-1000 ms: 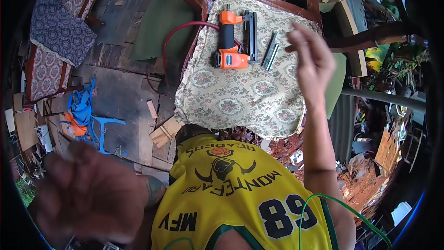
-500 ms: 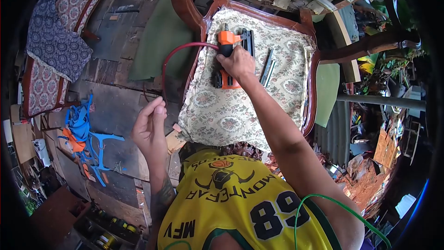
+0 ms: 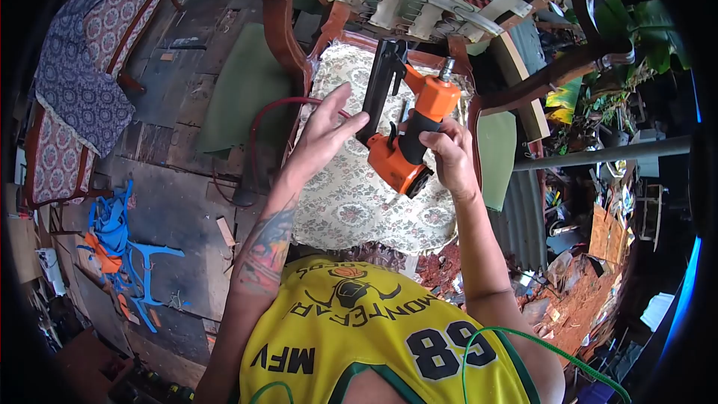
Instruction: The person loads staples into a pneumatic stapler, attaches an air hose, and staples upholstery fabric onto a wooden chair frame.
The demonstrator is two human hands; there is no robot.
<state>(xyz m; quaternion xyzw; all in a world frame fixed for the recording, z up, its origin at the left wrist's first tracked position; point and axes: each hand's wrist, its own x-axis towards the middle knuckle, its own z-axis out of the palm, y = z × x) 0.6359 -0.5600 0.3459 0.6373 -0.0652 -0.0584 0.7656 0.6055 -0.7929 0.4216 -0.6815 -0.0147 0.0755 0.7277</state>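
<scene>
R hand wrapped round grip of orange/blk staple gun, held up over chair seat, mid to far R part. L hand spread, thumb out, nr gun's blk magazine; can't tell if touching. Magazine's far end nr seat's far edge; open room along near edge. Red hose crosses seat's L edge, partly hidden behind L hand. R fingertips partly hidden by grip.

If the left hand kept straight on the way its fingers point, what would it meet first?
For the left hand, probably the black magazine of the pneumatic stapler; depth is unclear here, so they may already touch.
</scene>
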